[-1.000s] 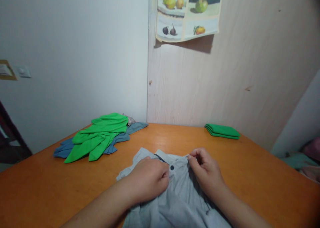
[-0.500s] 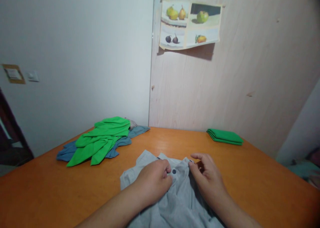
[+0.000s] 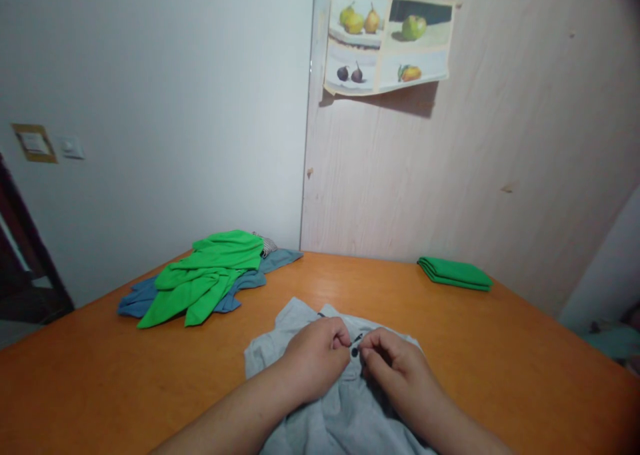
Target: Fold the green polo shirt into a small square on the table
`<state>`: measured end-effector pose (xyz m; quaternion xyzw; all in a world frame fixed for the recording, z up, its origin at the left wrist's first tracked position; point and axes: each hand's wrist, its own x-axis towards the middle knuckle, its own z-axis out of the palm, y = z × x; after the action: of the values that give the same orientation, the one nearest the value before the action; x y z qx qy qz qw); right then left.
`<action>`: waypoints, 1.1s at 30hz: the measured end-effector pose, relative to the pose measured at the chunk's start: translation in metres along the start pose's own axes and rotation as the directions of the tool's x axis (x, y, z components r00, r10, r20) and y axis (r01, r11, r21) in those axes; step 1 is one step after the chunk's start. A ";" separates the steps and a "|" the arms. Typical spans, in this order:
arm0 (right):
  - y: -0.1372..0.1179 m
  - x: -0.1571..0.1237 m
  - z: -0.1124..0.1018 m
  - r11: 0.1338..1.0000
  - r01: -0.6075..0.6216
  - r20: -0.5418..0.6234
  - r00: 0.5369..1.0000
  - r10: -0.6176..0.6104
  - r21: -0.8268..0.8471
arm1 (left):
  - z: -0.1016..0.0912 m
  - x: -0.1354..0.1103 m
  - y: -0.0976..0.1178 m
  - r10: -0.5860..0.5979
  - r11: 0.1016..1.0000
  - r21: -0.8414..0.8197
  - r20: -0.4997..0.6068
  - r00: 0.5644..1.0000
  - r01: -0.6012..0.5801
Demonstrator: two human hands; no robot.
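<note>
A light grey garment with dark buttons, which looks like a shirt (image 3: 320,422), lies rumpled at the near side of the table. My left hand (image 3: 319,360) is closed on its fabric, left of a dark button (image 3: 355,352). Thumb and forefinger of my right hand (image 3: 397,368) pinch the fabric just right of that button. Both hands' fingertips are close together over the front opening. A dark strip shows between them. Exactly how the cloth sits under the fingers is hidden.
On the orange table (image 3: 150,382), a loose heap of bright green cloth (image 3: 215,268) lies over blue cloth (image 3: 137,298) at the far left. A folded green cloth (image 3: 455,273) rests at the far right. Behind stands a wall with a fruit picture sheet (image 3: 387,45).
My right hand has moved left, toward my left hand, bringing its pinched fingers to the button. The right part of the shirt now lies more spread. The view has shifted slightly.
</note>
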<state>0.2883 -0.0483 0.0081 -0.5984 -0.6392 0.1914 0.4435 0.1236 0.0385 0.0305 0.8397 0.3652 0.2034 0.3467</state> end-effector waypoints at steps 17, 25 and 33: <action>0.000 0.001 -0.001 0.989 -0.074 -0.017 0.997 0.077 0.128 | 0.006 0.004 -0.007 -0.073 0.994 -0.074 0.054 0.996 0.077; -0.002 0.000 -0.002 0.985 -0.084 0.017 0.996 0.083 0.147 | 0.006 0.004 -0.008 -0.064 0.987 -0.141 0.084 0.994 0.076; 0.003 -0.003 -0.006 0.990 -0.037 0.054 0.998 0.044 -0.136 | 0.006 0.005 -0.009 -0.086 0.986 -0.133 0.129 0.988 0.103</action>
<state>0.2949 -0.0524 0.0080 -0.6342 -0.6509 0.1735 0.3796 0.1258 0.0439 0.0204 0.8061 0.3674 0.1596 0.4356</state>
